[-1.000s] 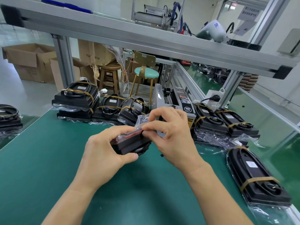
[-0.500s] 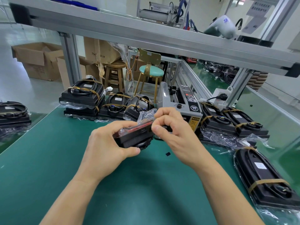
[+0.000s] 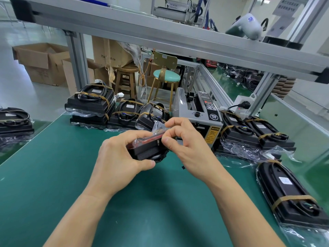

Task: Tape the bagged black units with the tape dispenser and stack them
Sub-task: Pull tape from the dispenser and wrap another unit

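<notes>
A bagged black unit (image 3: 147, 150) is held edge-on above the green table (image 3: 53, 175), its clear bag showing a red strip along the top. My left hand (image 3: 121, 157) grips its near end, thumb underneath. My right hand (image 3: 185, 141) pinches the bag at the unit's far end. Behind my hands stands the grey tape dispenser (image 3: 201, 113). Taped units lie stacked at the back left (image 3: 92, 100), beside the dispenser on the right (image 3: 256, 132), and one lies at the right edge (image 3: 288, 193).
More bagged units lean behind my hands (image 3: 151, 114) and at the far left (image 3: 14, 122). An aluminium frame beam (image 3: 160, 36) crosses overhead. Stools (image 3: 165, 81) and cardboard boxes (image 3: 41, 63) stand beyond the table.
Both hands have kept hold of the unit and lifted it slightly. My right fingers have shifted along the bag's end. The view has tilted a little.
</notes>
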A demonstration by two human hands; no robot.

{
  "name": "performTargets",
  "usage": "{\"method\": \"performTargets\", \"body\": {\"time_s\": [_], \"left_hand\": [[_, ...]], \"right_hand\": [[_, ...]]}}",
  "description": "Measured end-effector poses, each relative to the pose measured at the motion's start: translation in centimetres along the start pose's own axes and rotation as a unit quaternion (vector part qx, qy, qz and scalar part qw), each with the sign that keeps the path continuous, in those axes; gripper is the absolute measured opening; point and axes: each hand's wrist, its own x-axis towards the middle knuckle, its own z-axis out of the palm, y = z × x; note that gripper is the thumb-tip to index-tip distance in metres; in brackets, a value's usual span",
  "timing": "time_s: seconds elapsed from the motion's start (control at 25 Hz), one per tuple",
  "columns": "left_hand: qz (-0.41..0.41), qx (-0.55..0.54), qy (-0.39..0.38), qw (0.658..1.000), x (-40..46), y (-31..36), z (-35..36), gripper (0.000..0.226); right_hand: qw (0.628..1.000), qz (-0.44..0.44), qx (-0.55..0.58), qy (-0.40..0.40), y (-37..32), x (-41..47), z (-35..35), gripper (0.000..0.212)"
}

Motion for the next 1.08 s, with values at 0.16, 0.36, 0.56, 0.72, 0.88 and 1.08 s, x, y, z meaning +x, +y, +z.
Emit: {"method": "performTargets", "body": {"time_s": [0.16, 0.36, 0.56, 0.72, 0.88, 1.08], "left_hand": [[0.0, 0.001, 0.0, 1.0, 0.0, 0.0, -0.1, 0.061], [0.0, -0.002, 0.006, 1.0, 0.0, 0.0, -0.1, 0.061], [-0.002, -0.003, 0.01, 1.0, 0.0, -0.1, 0.0, 0.061], [-0.004, -0.003, 0.005, 1.0, -0.2, -0.1, 0.0, 0.062], [-0.001, -0.015, 0.008, 1.0, -0.1, -0.2, -0.2, 0.062], [-0.005, -0.063, 0.017, 0.998, 0.1, -0.6, -0.9, 0.064]], "right_hand": [[1.0, -0.008, -0.019, 0.013, 0.1, 0.2, 0.5, 0.017], [0.999, -0.018, -0.027, 0.043, 0.4, 0.2, 1.0, 0.018], [0.995, -0.029, -0.003, 0.098, 0.7, -0.1, 2.0, 0.016], [0.972, 0.038, 0.162, 0.164, 1.7, 0.0, 2.6, 0.037], [0.945, 0.065, 0.288, 0.142, 1.7, -0.2, 4.2, 0.044], [0.96, 0.019, 0.241, 0.144, 1.0, 0.1, 5.2, 0.062]]}}
